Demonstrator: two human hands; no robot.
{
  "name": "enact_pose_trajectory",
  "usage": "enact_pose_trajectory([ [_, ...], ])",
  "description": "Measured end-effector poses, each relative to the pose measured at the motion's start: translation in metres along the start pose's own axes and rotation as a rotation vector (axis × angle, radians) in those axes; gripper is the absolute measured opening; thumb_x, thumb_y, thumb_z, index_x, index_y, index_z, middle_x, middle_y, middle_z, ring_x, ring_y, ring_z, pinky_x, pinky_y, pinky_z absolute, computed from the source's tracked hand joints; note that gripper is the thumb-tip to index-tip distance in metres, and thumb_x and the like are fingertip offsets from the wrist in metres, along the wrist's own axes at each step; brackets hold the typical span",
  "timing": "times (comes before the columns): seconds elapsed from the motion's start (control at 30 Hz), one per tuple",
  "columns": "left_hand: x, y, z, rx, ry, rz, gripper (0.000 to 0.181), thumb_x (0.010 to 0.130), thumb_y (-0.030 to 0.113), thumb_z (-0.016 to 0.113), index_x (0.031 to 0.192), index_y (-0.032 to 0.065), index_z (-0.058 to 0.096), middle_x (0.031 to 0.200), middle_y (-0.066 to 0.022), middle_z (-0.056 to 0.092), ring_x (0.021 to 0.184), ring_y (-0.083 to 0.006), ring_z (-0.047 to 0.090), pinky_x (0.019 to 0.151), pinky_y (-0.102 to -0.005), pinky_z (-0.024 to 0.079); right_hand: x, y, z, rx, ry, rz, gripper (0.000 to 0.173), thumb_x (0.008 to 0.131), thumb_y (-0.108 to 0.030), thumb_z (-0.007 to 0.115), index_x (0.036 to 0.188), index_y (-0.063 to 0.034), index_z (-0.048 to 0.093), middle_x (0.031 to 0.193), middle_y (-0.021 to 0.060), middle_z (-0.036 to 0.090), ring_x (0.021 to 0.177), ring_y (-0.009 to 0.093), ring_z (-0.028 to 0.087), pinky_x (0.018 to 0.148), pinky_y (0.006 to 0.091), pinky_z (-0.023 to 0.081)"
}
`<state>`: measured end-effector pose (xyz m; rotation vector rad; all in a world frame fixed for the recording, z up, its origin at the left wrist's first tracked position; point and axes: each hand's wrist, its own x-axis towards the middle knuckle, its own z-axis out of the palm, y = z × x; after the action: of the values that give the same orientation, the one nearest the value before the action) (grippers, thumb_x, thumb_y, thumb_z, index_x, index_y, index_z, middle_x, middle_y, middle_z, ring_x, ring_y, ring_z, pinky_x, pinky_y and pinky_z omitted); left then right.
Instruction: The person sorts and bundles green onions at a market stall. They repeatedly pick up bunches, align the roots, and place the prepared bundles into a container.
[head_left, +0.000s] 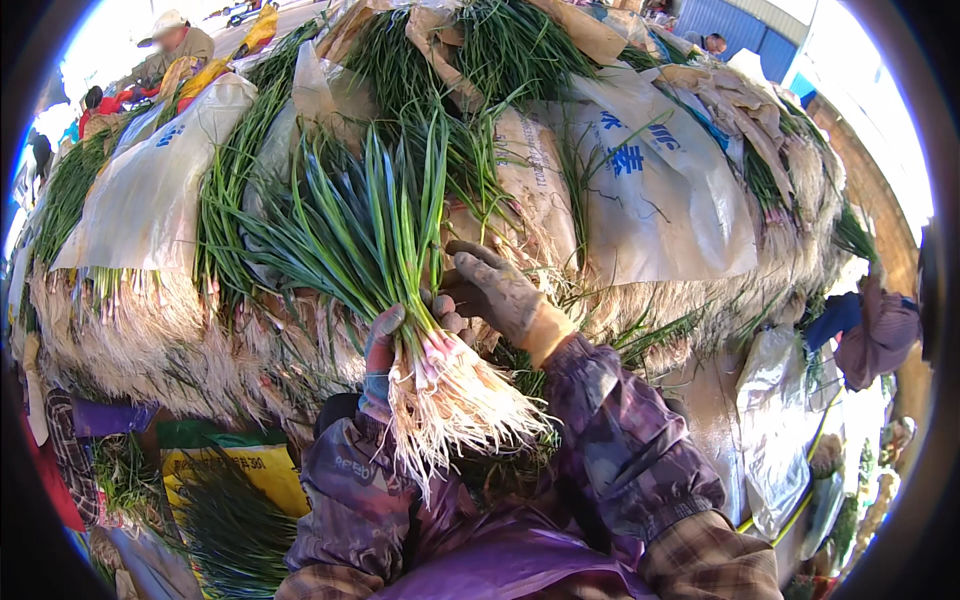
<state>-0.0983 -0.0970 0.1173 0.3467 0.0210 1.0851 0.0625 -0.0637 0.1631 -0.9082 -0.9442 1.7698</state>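
Note:
My left hand (380, 356), in a dirty knit glove, grips a bunch of green onions (397, 277) just above its pinkish-white bulbs. Its thumb lies across the near side, and its fingertips show on the right of the stems. Long green leaves fan up and to the left, while pale stringy roots (457, 420) hang toward my lap. Right beside the stems is my right hand (499, 292), in a soiled tan glove, its fingers extended and slightly apart. I see nothing held in it; its thumb is partly hidden.
A large heap of green onions (517, 52) rises before me, partly covered by printed plastic sacks (660, 187). More leaves lie on a yellow sack (281, 469) at lower left. Several people are around, one in a cap (877, 337) at right. Clear plastic sheeting (772, 435) lies at lower right.

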Motion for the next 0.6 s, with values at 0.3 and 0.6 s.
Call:
enact_pose_trajectory([
  [0.3, -0.016, 0.008, -0.005, 0.215, 0.048, -0.05, 0.05, 0.082, 0.031, 0.055, 0.122, 0.0041, 0.041, 0.099, -0.0155, 0.057, 0.084, -0.0282, 0.058, 0.072, -0.0418, 0.051, -0.035, -0.015, -0.005, 0.319, 0.162, -0.474, 0.019, 0.09, -0.019, 0.047, 0.099, -0.0038, 0.054, 0.063, -0.0022, 0.039, 0.047, 0.008, 0.032, 0.041, 0.0219, 0.031],
  [0.6, -0.023, 0.003, 0.016, 0.152, 0.131, 0.015, 0.059, 0.083, 0.033, 0.057, 0.126, 0.0007, 0.034, 0.09, -0.008, 0.054, 0.082, -0.0215, 0.052, 0.065, -0.0337, 0.049, -0.002, -0.057, -0.059, -1.205, 0.404, -0.335, 0.027, 0.084, -0.028, 0.055, 0.102, -0.0078, 0.059, 0.079, 0.0125, 0.063, 0.073, 0.025, 0.061, 0.07, 0.0329, 0.048],
])
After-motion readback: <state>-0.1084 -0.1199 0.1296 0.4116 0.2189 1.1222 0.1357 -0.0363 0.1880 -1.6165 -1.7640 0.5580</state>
